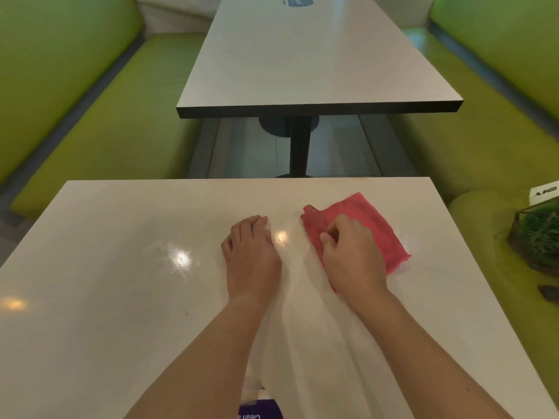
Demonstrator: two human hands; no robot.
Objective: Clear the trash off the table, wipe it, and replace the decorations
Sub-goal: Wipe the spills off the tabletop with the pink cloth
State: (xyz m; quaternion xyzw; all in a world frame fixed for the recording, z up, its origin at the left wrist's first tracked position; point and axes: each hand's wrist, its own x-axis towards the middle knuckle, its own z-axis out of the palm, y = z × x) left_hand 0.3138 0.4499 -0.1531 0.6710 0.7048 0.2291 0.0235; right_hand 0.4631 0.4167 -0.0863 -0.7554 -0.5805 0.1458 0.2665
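Observation:
A thin translucent white plastic bag (298, 297) lies on the white table (121, 267), stretched from the near edge up between my hands. My left hand (252, 255) has its fingers curled over the bag's far left edge. My right hand (351, 255) pinches the bag's far right edge with curled fingers and lies over the left part of a folded red cloth (372, 222). The cloth lies flat on the table's right half. A purple label (261, 411) shows at the bag's near end.
On the green bench at the right stand a plant in a wire-frame holder (538, 237) and a white sign (544, 193), with a small dark object (549, 293) nearby. A second table (317, 55) stands beyond a gap. Green benches run along both sides.

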